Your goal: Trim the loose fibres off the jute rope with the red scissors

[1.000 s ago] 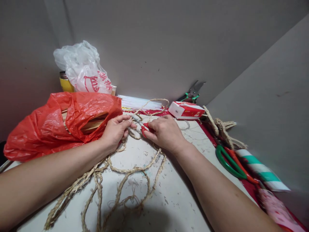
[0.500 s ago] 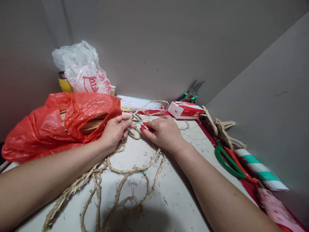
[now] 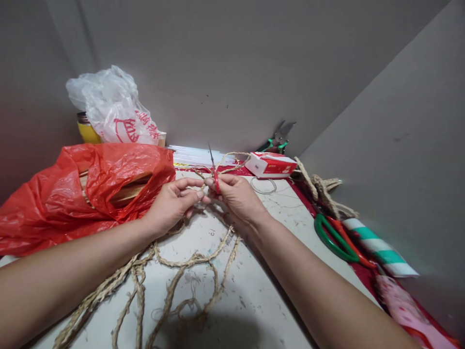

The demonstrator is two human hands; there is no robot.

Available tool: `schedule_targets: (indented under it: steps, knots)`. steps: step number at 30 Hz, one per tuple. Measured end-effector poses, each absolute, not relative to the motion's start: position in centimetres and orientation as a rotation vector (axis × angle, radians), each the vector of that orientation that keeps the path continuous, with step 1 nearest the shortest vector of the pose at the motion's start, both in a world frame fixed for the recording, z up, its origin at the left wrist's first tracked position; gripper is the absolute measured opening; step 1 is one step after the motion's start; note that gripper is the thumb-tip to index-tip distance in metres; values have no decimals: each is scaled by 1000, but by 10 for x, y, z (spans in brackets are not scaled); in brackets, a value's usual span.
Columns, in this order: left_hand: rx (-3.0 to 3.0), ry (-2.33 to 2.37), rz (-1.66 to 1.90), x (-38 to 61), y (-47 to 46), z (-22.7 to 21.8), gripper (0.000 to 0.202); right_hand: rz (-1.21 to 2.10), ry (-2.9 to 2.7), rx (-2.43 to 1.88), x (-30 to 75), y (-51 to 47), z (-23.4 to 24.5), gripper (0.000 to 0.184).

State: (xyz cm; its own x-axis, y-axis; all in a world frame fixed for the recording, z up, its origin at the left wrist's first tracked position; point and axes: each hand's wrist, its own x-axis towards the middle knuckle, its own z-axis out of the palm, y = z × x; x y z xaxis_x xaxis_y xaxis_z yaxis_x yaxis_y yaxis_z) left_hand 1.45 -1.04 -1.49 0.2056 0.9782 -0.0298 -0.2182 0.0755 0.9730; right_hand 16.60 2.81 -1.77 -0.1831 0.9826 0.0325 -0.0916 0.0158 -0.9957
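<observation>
My left hand is closed, pinching a braided straw rope between thumb and fingers. Against it, my right hand grips small red-handled scissors, whose thin blades point up and away from me. The fingertips of both hands meet at the rope, so the exact spot being held is partly hidden. Long loops of the same rope spread over the white tabletop beneath my forearms, and another loop runs behind my hands toward the back edge.
A red plastic bag with wooden strips fills the left. Behind it are a white bag and a yellow jar. A red-white box, pruning shears, green-handled scissors and a striped roll line the back and right.
The scissors have swung from pointing left at the rope to pointing upward. My right hand has turned and its fingers have come against my left fingertips. The view has shifted slightly right.
</observation>
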Motion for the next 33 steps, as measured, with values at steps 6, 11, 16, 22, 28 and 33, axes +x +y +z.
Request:
schedule_targets:
  steps: [6, 11, 16, 22, 28, 33]
  knots:
    - [1051, 938, 1104, 18, -15, -10, 16, 1296, -1155, -913, 170, 31, -11, 27]
    - [1058, 901, 1040, 18, -15, -6, 13, 1250, -1122, -844, 172, 34, -14, 24]
    - [1091, 826, 965, 15, -12, -10, 15, 1240, -1113, -819, 172, 34, -16, 22]
    - [1040, 749, 953, 14, -12, -16, 18, 1195, -1135, -860, 180, 40, -15, 24]
    - [968, 780, 998, 14, -11, -18, 17, 1212, -1187, -875, 183, 42, -13, 22]
    - [984, 807, 972, 12, -9, -5, 15, 1190, -1189, -848, 181, 34, -3, 24]
